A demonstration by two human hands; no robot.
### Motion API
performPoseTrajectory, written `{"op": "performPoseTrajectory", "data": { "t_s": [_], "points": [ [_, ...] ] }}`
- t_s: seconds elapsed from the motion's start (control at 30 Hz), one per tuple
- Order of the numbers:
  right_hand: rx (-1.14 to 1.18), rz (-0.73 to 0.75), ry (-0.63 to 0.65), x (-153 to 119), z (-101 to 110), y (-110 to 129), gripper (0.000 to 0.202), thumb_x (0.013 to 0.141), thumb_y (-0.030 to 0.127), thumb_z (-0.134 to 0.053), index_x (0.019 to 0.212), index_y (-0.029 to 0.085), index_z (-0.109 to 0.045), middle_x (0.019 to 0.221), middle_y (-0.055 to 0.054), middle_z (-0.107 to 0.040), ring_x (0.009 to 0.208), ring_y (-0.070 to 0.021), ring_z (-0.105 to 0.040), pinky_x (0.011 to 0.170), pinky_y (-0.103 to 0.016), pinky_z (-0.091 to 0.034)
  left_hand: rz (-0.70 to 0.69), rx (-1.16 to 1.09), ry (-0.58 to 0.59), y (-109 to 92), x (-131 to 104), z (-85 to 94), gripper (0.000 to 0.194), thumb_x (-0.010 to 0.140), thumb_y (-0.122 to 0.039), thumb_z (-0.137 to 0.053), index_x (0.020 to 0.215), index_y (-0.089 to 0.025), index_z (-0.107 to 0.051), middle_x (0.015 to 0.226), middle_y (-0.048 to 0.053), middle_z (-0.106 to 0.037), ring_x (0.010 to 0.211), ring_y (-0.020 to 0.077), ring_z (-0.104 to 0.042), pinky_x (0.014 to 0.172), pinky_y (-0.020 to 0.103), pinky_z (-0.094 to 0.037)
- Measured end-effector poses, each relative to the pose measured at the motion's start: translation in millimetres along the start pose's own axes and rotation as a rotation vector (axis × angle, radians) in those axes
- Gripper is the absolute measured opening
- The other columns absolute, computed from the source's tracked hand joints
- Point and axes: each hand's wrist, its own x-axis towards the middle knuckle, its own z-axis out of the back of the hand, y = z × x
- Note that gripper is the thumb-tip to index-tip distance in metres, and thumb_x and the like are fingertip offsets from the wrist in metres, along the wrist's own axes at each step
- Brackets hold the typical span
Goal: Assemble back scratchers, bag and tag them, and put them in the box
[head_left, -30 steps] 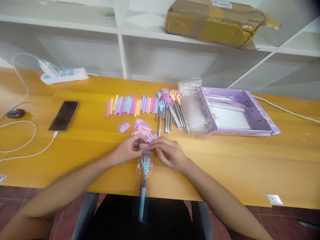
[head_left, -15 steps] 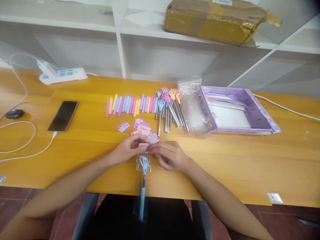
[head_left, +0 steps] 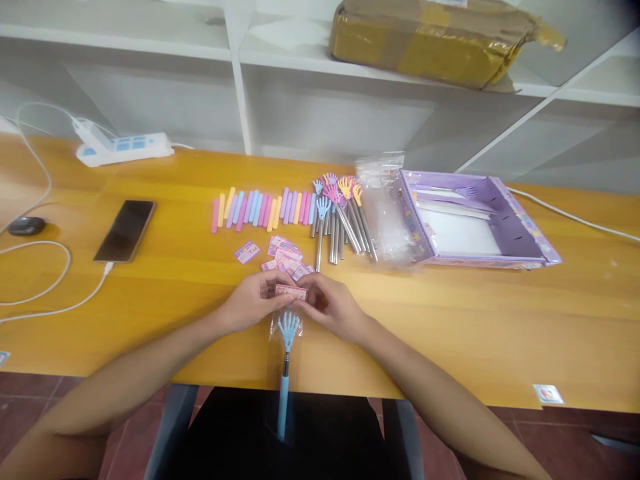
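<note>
A small pink printed card (head_left: 291,291) is pinched between my left hand (head_left: 257,298) on its left end and my right hand (head_left: 334,303) on its right end. Just below the card, a blue hand-shaped back scratcher (head_left: 289,328) in a clear bag lies pointing away from me, its blue handle reaching past the table edge. Beyond my fingers is a pile of pink and purple cards (head_left: 286,252), with a single card (head_left: 247,252) to its left.
Colored tubes (head_left: 264,211) lie in a row beside metal-stemmed scratchers (head_left: 345,217). Clear bags (head_left: 383,213) touch a purple open box (head_left: 520,233). A phone (head_left: 125,231), a black mouse (head_left: 27,226), cables and a power strip (head_left: 125,148) are at the left. A taped carton (head_left: 430,43) sits on the shelf.
My right hand has shifted slightly, its fingers now at the card's right end. The card now shows its printed face more fully between my hands.
</note>
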Motion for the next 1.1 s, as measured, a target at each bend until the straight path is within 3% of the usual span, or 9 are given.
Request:
{"op": "performPoseTrajectory", "data": {
  "t_s": [0.3,0.57,0.77,0.93,1.03,1.1],
  "points": [
    [0.254,-0.158,-0.019,0.6,-6.0,6.4,0.033,0.101,0.053,-0.071,0.108,0.022,-0.065,0.075,0.002,-0.065,0.063,-0.0122,-0.058,0.060,-0.025,-0.053,-0.028,-0.006,-0.104,-0.2,0.9,-2.2,0.032,0.085,-0.041,-0.091,0.099,-0.017,-0.075,0.094,0.005,-0.078,0.086,0.0184,-0.075,0.084,0.033,-0.063],
    [0.322,-0.141,-0.008,1.9,-2.1,2.5,0.020,0.100,0.039,-0.072,0.105,0.021,-0.064,0.082,0.000,-0.068,0.069,-0.0129,-0.062,0.065,-0.025,-0.053,-0.015,0.021,-0.064,-1.5,1.9,-3.9,0.028,0.088,-0.039,-0.087,0.100,-0.016,-0.075,0.096,0.005,-0.076,0.090,0.0177,-0.074,0.088,0.031,-0.061],
    [0.373,-0.199,0.022,0.3,-5.1,3.5,0.024,0.098,0.039,-0.074,0.105,0.023,-0.059,0.082,0.003,-0.064,0.067,-0.0114,-0.060,0.062,-0.024,-0.054,-0.004,0.013,-0.081,1.2,2.4,-2.2,0.028,0.086,-0.036,-0.088,0.100,-0.017,-0.073,0.097,0.005,-0.076,0.093,0.0193,-0.074,0.093,0.035,-0.061],
    [0.563,-0.415,0.307,0.9,-1.7,15.7,0.046,0.091,0.044,-0.084,0.117,0.027,-0.051,0.079,0.006,-0.064,0.055,-0.0109,-0.060,0.040,-0.019,-0.045,0.011,-0.017,-0.106,0.5,2.6,3.0,0.032,0.085,-0.036,-0.088,0.103,-0.017,-0.069,0.100,0.006,-0.074,0.096,0.0198,-0.074,0.095,0.037,-0.061],
    [0.536,-0.524,0.534,4.7,3.9,22.8,0.053,0.085,0.051,-0.088,0.120,0.023,-0.060,0.081,0.003,-0.068,0.059,-0.0126,-0.065,0.039,-0.019,-0.044,-0.022,-0.002,-0.147,-2.2,3.2,4.4,0.031,0.084,-0.035,-0.088,0.099,-0.018,-0.067,0.098,0.004,-0.071,0.097,0.0196,-0.072,0.093,0.036,-0.060],
    [0.468,-0.540,0.619,7.1,7.2,26.5,0.049,0.085,0.054,-0.087,0.113,0.019,-0.067,0.082,0.002,-0.069,0.061,-0.0112,-0.063,0.044,-0.020,-0.045,-0.039,-0.012,-0.178,-2.9,4.0,4.5,0.030,0.083,-0.035,-0.088,0.095,-0.019,-0.066,0.094,0.002,-0.068,0.095,0.0196,-0.071,0.091,0.035,-0.060]
  ]
}}
